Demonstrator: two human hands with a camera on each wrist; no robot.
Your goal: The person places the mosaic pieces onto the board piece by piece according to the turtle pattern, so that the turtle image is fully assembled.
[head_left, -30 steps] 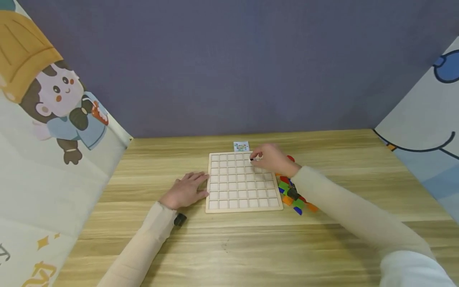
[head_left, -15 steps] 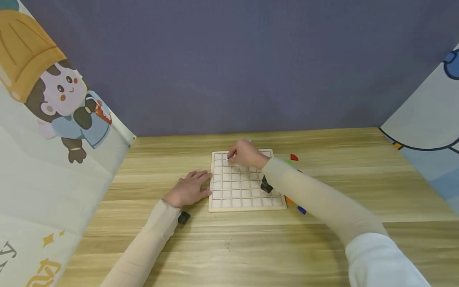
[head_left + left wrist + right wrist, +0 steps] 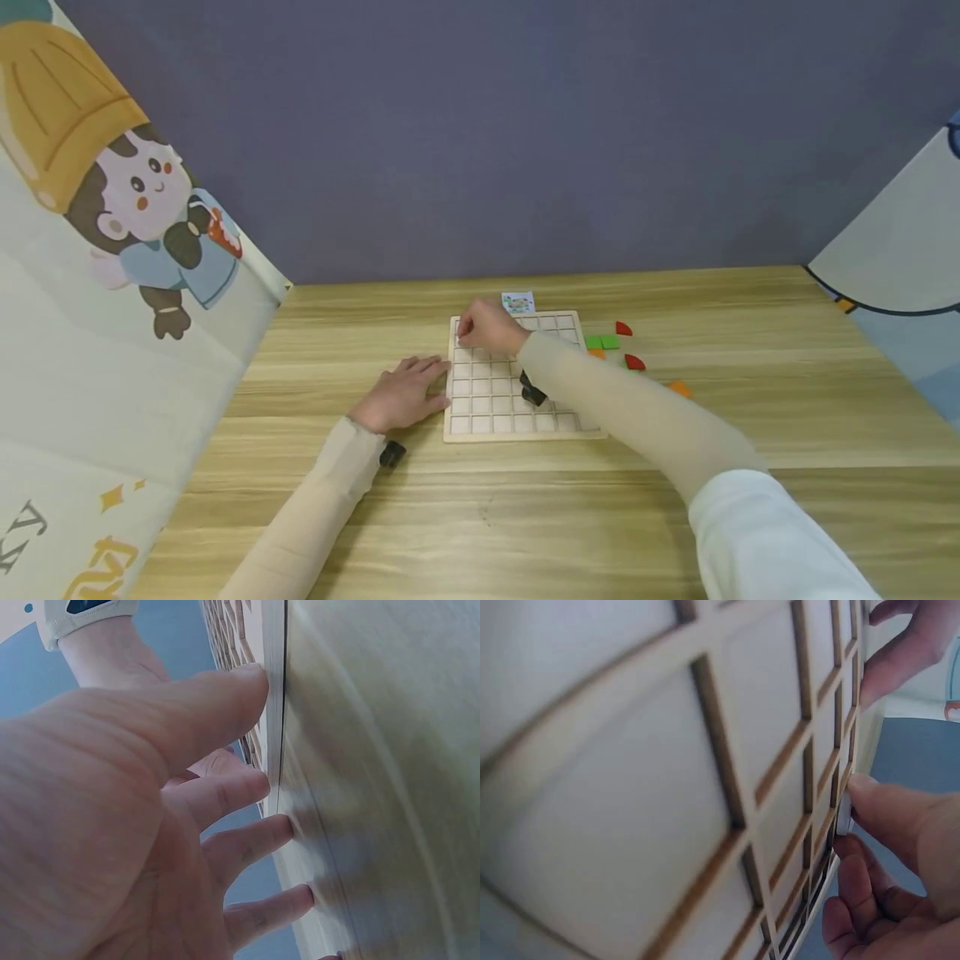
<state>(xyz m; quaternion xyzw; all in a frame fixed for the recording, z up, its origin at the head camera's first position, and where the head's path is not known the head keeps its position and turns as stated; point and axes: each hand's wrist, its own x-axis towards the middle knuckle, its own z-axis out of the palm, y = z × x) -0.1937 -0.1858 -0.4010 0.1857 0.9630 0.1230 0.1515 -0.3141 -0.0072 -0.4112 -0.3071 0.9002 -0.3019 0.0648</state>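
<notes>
The step in hand looks like setting a small piece (image 3: 844, 814) into the board (image 3: 482, 407). The right hand (image 3: 491, 325) has its grip clamped on the piece, thumb against fingertips, near the board's far left corner; which cell lies beneath, and whether the piece touches it, I cannot tell. To do this well, level the piece, line it up inside the raised ribs, and let go only once it sits flat. The left hand (image 3: 401, 396) has its fingers apart, thumb and forefinger against the board's left edge; steady pressure there should stop it sliding on the counter (image 3: 525, 525).

The piece looks pale and thin, mostly hidden by the fingers. The board is pale wood, ribbed into square, whitish cells. Right of it lie red tiles (image 3: 624, 328) and green tiles (image 3: 611, 342); just beyond its far edge, a card (image 3: 518, 302).
</notes>
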